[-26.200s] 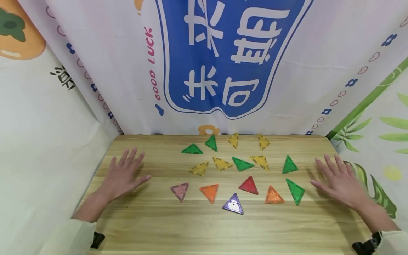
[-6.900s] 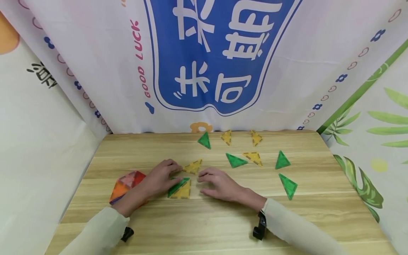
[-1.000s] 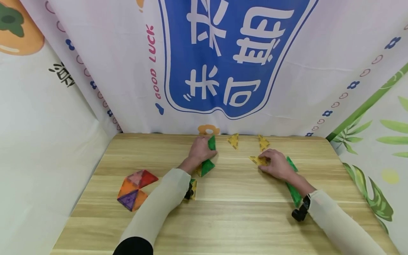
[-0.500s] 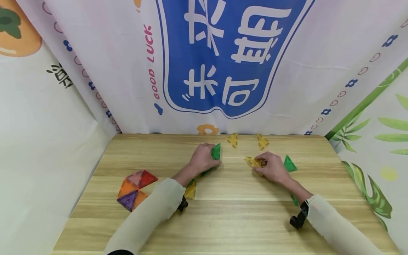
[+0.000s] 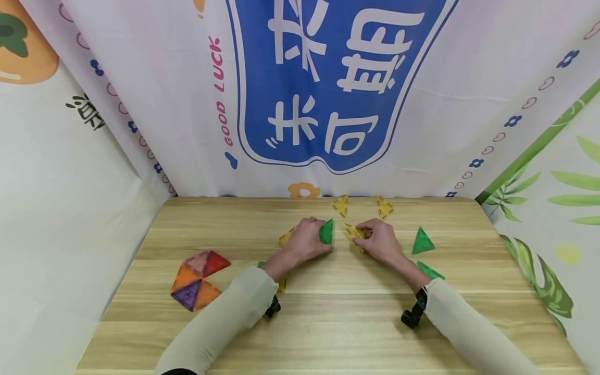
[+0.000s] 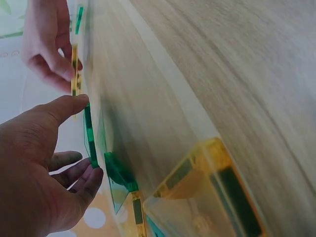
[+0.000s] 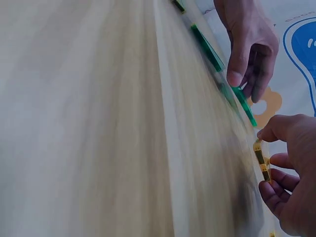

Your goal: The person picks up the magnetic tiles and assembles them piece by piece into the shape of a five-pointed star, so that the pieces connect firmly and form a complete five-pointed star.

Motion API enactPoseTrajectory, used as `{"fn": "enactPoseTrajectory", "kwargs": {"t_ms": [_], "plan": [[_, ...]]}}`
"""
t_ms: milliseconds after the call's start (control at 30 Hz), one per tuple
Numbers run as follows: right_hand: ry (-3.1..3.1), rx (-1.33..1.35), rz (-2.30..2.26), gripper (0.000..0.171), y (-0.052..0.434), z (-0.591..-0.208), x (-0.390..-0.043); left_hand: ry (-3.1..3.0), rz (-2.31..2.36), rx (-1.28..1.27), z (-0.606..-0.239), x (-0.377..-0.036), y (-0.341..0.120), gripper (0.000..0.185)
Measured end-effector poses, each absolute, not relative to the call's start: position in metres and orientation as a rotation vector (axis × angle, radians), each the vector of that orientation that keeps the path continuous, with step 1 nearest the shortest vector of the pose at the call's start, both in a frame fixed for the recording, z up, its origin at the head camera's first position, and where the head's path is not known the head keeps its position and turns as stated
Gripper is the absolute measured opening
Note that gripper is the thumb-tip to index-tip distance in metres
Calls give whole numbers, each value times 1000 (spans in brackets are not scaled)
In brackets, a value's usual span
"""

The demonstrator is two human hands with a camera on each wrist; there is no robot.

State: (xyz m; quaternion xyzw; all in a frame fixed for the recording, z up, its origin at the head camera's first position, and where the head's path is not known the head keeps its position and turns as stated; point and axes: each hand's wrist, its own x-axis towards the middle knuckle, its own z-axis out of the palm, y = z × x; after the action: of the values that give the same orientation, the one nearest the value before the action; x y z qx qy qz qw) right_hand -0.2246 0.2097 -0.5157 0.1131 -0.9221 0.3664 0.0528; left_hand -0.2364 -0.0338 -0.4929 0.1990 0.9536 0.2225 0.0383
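Observation:
My left hand [image 5: 307, 240] pinches a green triangular magnetic tile [image 5: 327, 232] by its edges, thumb on one side and fingers on the other. Facing it, my right hand [image 5: 380, 242] holds a yellow triangular magnetic tile [image 5: 352, 232] between thumb and fingers. A small gap separates the two tiles. In the left wrist view the green tile [image 6: 90, 136] stands edge-on, close over the table. The right wrist view shows the yellow tile [image 7: 262, 163] in my right fingertips. Partly hidden by my left hand and sleeve lie a yellow tile [image 5: 285, 238] and a joined green-and-yellow pair.
At left, a fan of pink, red [image 5: 216, 263], orange and purple [image 5: 187, 295] triangles lies on the wooden table [image 5: 337, 333]. Two yellow tiles [image 5: 340, 205] lie at the back edge. Two green ones [image 5: 423, 241] lie right of my right hand. A printed cloth [image 5: 187, 156] hangs behind.
My left hand has brought the green tile from the back toward the middle. My right hand has carried the yellow tile leftward. Much earlier all tiles lay scattered; the fan at left has formed since.

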Motion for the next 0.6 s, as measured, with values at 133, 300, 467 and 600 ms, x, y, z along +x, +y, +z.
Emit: {"fn": "enactPoseTrajectory", "kwargs": {"t_ms": [133, 300, 467, 600], "plan": [[-2815, 291, 1113, 35, 199, -517, -232, 2926, 645, 610, -495, -237, -31, 69], [-2838, 290, 1074, 35, 190, -520, -240, 2937, 553, 587, -498, -239, -27, 73], [-2842, 303, 1022, 37, 183, -523, -244, 2945, 521, 594, -500, -241, -25, 72], [-2827, 286, 1021, 38, 179, -527, -246, 2934, 513, 597, -500, -241, -25, 75]]}}
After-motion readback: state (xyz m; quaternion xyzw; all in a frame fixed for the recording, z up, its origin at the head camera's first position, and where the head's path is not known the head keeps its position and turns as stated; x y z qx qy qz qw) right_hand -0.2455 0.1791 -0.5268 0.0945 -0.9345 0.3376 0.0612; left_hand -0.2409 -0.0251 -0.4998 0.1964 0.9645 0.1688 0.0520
